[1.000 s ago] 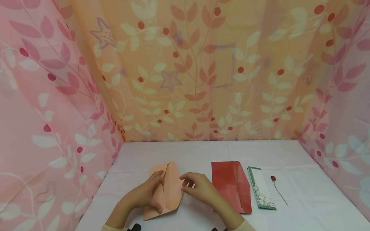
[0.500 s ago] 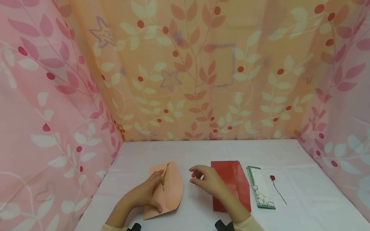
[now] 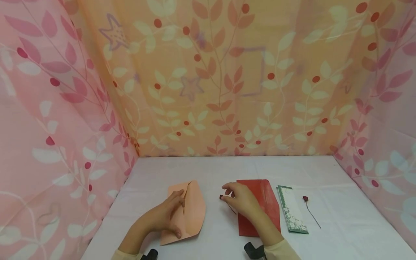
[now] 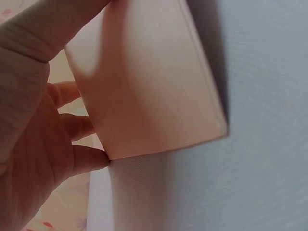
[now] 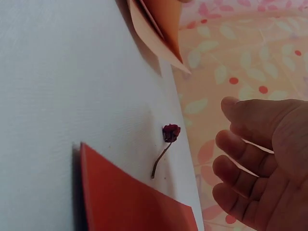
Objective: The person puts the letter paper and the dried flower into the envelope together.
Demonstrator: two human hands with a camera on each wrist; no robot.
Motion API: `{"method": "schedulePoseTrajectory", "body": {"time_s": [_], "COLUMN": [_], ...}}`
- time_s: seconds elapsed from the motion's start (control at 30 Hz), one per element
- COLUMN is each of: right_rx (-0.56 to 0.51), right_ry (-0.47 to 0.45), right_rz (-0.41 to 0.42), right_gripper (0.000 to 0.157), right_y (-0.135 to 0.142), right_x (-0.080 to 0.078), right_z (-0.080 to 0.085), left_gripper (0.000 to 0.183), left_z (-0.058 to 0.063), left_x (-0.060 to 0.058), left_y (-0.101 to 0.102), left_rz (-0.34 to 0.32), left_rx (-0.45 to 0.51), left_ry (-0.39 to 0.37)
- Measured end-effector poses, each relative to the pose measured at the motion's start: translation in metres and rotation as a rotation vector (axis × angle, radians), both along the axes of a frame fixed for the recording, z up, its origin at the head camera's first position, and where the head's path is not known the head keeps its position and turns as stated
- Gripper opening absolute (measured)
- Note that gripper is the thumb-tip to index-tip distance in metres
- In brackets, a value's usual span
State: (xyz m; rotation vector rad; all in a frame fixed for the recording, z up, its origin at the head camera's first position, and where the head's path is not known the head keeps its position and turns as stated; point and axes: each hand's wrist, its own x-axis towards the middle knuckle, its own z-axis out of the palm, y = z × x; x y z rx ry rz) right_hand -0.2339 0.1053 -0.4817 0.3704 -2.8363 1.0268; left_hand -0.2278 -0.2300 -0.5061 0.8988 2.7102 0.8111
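Observation:
In the head view, my left hand (image 3: 164,216) grips a peach envelope (image 3: 195,216) on the left, thumb near its lower end and fingers across its middle. The envelope's flap is unfolded to the right. The left wrist view shows the fingers (image 4: 79,127) along the edge of the envelope (image 4: 163,96). My right hand (image 3: 242,198) hovers with loosely bent fingers and nothing between them. A small dried dark-red rose (image 5: 171,132) with a short thin stem lies on the table between the envelopes. The right hand overlaps a red envelope (image 3: 269,202) in the head view.
Right of the red envelope lies a green-bordered white card (image 3: 292,209) with floral print. Beyond it is another dried rose (image 3: 305,198) on a longer stem. A white cloth (image 3: 211,168) covers the table, and patterned curtains (image 3: 221,79) enclose it.
My right hand has drawn away from the peach envelope's flap to the right, over the red envelope's left side. The small rose between the envelopes has come into sight. The left hand stays put.

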Motion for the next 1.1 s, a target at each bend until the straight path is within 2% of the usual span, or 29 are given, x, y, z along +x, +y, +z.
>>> {"method": "schedulePoseTrajectory", "body": {"time_s": [0.27,0.67,0.87,1.1], "right_rx": [0.073,0.051,0.036,0.089], "right_ry": [-0.059,-0.089,-0.077,-0.047], "right_rz": [-0.066,-0.057,-0.049,-0.054], "right_gripper": [0.032,0.031,0.029,0.021], "right_y": [0.0,0.002,0.004,0.003], "right_x": [0.0,0.001,-0.001,-0.005], "right_z": [-0.012,-0.025,-0.029,-0.036], "left_gripper": [0.082,0.082,0.083,0.082], "left_z": [0.002,-0.002,-0.004,-0.003], "left_x": [0.003,0.002,-0.001,-0.001], "left_y": [0.0,0.0,0.0,0.001], "left_rz": [-0.018,-0.023,-0.024,-0.017], "left_rx": [0.021,0.015,0.007,0.002], "left_ry": [-0.028,-0.003,0.011,-0.004]}}
